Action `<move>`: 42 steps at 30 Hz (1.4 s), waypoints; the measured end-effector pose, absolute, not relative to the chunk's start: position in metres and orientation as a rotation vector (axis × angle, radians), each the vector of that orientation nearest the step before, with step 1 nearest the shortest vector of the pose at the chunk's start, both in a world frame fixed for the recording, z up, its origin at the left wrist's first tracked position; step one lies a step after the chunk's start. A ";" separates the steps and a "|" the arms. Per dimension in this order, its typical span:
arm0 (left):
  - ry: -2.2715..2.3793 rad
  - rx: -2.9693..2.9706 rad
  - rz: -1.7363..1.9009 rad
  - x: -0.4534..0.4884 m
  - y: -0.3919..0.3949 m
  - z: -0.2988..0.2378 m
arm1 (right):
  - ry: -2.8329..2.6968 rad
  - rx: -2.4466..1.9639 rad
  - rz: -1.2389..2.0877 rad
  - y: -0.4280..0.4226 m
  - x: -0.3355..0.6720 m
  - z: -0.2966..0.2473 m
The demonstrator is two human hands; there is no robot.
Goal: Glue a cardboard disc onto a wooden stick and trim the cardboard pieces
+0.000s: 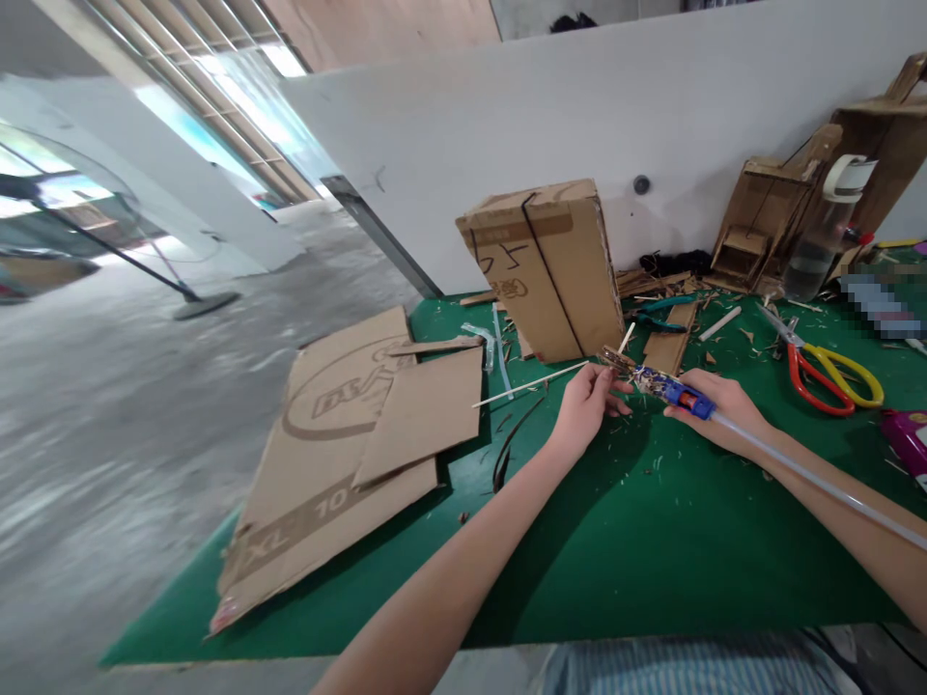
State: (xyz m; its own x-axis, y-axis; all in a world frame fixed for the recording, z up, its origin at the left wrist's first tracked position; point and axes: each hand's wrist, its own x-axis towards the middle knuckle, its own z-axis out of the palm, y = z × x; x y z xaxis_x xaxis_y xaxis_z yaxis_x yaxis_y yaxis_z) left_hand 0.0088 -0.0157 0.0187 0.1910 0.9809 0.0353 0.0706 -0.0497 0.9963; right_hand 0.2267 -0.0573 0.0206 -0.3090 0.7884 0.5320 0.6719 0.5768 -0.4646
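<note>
My right hand (714,401) is closed around a blue hot glue gun (685,394), with a long clear glue stick (818,475) running out of its back over my forearm. The gun's nozzle points left toward my left hand (588,398). That hand's fingers pinch a small brown piece (615,359), perhaps cardboard, right at the nozzle; its exact shape is partly hidden. A thin pale stick (532,384) extends left from near those fingertips; I cannot tell whether they hold it. Just behind my hands stands a tall cardboard box (547,275) with a dark cord across its front.
Flat cardboard sheets (340,425) lie on the green table (615,569) to the left. Teal-handled pliers (659,319), red-and-yellow scissors (826,372) and a purple object (909,439) lie rightward. A clear bottle (815,246) stands beside cardboard constructions (768,212) against the white partition (652,106).
</note>
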 end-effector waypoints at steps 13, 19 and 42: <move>1.067 1.446 1.043 0.009 -0.018 0.019 | -2.082 -1.190 0.203 -0.057 0.227 0.023; 1.085 1.477 1.029 0.007 -0.015 0.014 | -2.144 -1.200 0.147 -0.056 0.227 0.023; 1.097 1.538 1.031 0.005 -0.015 0.014 | -2.108 -1.147 0.237 -0.059 0.226 0.025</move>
